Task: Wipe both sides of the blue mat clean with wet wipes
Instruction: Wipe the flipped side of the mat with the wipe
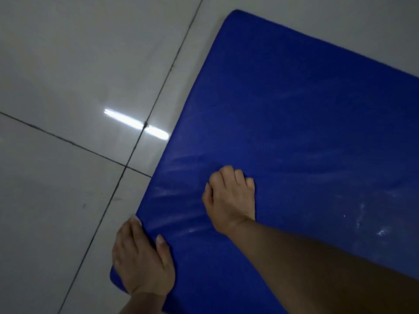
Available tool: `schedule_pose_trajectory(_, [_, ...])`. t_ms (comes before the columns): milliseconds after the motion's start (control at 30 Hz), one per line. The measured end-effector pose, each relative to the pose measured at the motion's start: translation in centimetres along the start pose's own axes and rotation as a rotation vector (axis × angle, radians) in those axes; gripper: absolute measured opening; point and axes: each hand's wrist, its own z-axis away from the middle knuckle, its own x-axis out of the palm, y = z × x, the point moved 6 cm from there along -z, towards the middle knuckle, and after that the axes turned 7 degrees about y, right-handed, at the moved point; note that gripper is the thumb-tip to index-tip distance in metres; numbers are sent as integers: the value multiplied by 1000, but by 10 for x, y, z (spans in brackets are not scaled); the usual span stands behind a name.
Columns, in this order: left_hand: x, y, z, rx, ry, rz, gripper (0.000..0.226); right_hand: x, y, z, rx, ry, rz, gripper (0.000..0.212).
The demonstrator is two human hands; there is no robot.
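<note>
1. A large deep-blue padded mat with rounded corners (294, 132) lies flat on a floor of glossy pale grey tiles (68, 64), filling the right and lower part of the view and running off the right and bottom edges.
2. The far rounded corner of the mat sits near the top of the picture; its long left edge slants down toward the near corner at the lower left.
3. The left hand (142, 261) rests on the mat's left edge close to that near corner. Its fingers are fairly straight and laid along the edge, with the thumb spread out over the top surface; whether the fingertips hook under the edge cannot be told.
4. The right hand (229, 196) is on the mat's top surface, a little further in and further away than the left hand. Its fingers are curled tightly under, knuckles up, and pressed down on the mat. Anything held beneath the palm is hidden, so whether it grips a wipe cannot be told.
5. The bare right forearm reaches in from the lower right corner, in shadow.
6. Faint pale streaks cross the mat's surface around and to the left of the right hand, and a few whitish specks show near the right edge.
7. Dark grout lines (136, 150) cross on the floor just left of the mat, and a bright strip of reflected light (136, 124) lies over that crossing.
</note>
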Motion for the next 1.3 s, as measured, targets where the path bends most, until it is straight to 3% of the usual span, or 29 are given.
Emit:
schedule_pose_trajectory(267, [-1, -2, -2, 6, 38, 67, 71, -5, -3, -3, -6, 37, 12, 29])
schedule_pose_trajectory(400, [-6, 0, -1, 7, 118, 122, 71, -7, -3, -5, -15, 28, 2, 18])
schedule_pose_trajectory(633, [-15, -24, 7, -103, 262, 350, 40, -15, -5, 18, 21, -224, -60, 25])
schedule_pose_trajectory(767, [-14, -47, 42, -161, 208, 369, 43, -18, -11, 44, 102, -248, -96, 22])
schedule_pose_trajectory(1000, [-14, -55, 70, -408, 167, 734, 41, -24, -25, 64, 56, -343, -71, 25])
schedule_pose_trajectory(1133, [-9, -50, 78, -478, 55, 820, 44, -33, -22, 68, 44, -372, -93, 19])
schedule_pose_trajectory(1300, [-12, -21, 110, -593, -71, 767, 75, -42, -11, 63, 55, -364, -112, 21])
